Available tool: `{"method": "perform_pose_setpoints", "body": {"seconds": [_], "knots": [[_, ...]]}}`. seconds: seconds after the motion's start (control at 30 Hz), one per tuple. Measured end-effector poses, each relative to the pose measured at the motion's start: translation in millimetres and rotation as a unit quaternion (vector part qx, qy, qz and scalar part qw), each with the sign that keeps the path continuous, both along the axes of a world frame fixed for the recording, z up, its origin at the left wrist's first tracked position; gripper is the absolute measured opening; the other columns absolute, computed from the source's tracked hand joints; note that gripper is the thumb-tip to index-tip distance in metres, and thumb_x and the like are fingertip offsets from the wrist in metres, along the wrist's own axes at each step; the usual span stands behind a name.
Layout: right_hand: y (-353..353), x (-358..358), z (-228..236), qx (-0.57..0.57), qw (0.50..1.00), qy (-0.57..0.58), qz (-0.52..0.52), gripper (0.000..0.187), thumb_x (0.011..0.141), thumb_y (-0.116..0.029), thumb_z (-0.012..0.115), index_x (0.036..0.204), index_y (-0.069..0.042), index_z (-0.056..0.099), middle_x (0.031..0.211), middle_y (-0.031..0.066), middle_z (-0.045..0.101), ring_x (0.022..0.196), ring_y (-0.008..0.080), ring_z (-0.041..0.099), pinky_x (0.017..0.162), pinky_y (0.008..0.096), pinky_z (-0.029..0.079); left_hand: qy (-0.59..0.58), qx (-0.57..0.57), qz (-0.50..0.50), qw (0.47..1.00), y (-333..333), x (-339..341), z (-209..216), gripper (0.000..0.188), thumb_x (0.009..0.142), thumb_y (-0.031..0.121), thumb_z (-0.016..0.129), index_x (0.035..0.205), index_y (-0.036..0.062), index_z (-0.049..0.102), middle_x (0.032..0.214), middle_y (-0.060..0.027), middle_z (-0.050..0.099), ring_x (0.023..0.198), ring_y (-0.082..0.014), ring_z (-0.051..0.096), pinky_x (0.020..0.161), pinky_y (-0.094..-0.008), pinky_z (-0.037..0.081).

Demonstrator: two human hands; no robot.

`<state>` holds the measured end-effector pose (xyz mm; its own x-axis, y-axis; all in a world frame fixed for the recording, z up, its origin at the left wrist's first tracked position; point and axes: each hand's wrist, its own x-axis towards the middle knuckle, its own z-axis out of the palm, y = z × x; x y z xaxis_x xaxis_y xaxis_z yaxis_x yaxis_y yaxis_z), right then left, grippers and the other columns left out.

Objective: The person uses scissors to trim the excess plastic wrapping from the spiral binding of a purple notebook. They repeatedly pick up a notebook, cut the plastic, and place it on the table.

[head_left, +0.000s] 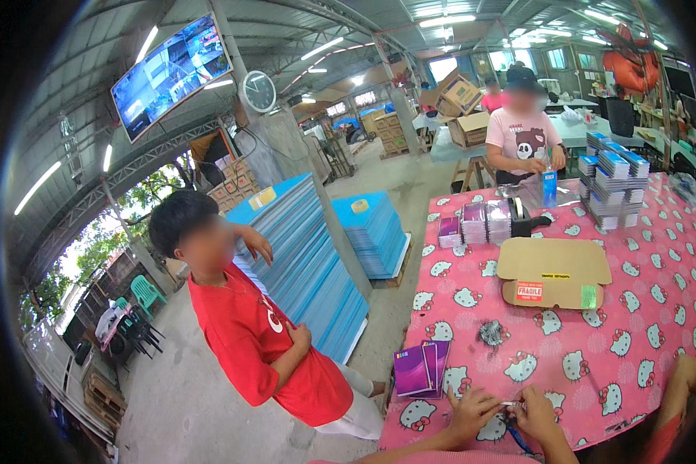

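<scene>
My left hand (474, 412) and my right hand (537, 415) meet low over the pink cat-patterned tablecloth (448, 325). Between their pinched fingertips is a small, thin, whitish piece (510, 403), too small to name. Below my right hand a slim blue object (520, 440) shows in part; whether the hand holds it I cannot tell. Several flat purple packs (423, 370) lie overlapped just left of my left hand. Ahead of my hands is a dark, tangled-looking patch (492, 334).
Beyond sits a flattened brown carton (555, 267). Purple-topped stacks (486, 223) stand beside a black tape dispenser (527, 224), with piled blue-and-white boxes (614, 185) farther right. A person in pink (522, 139) handles a blue box across the table. A person in red (247, 325) stands left; another person's arm (684, 383) enters right.
</scene>
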<state>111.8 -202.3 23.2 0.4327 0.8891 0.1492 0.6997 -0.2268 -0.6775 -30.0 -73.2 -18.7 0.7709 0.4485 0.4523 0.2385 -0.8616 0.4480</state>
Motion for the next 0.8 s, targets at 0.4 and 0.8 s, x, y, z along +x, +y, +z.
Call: {"method": "perform_pose_setpoints", "body": {"seconds": [0.4, 0.8], "knots": [[8, -4, 9, 0.007, 1.000, -0.028, -0.009, 0.030, 0.083, -0.030, 0.059, 0.096, -0.003, 0.056, 0.093, 0.0181, 0.054, 0.087, 0.0377, 0.055, 0.070, 0.0449, 0.045, -0.034, -0.021, -0.029, 0.999, 12, 8, -5, 0.019, 0.081, 0.030, 0.062, 0.099, 0.0260, 0.068, 0.108, 0.0017, 0.059, 0.111, -0.0278, 0.045, 0.095, -0.0556, 0.026], [15, -8, 10, 0.082, 0.996, -0.023, -0.035, 0.025, 0.079, -0.021, 0.062, 0.092, -0.005, 0.050, 0.087, 0.0146, 0.051, 0.081, 0.0358, 0.056, 0.064, 0.0451, 0.044, -0.041, -0.084, -0.014, 0.996, 12, 13, 9, 0.020, 0.069, 0.022, 0.072, 0.087, 0.0153, 0.067, 0.079, 0.0016, 0.061, 0.085, -0.0225, 0.050, 0.077, -0.0395, 0.033]]}}
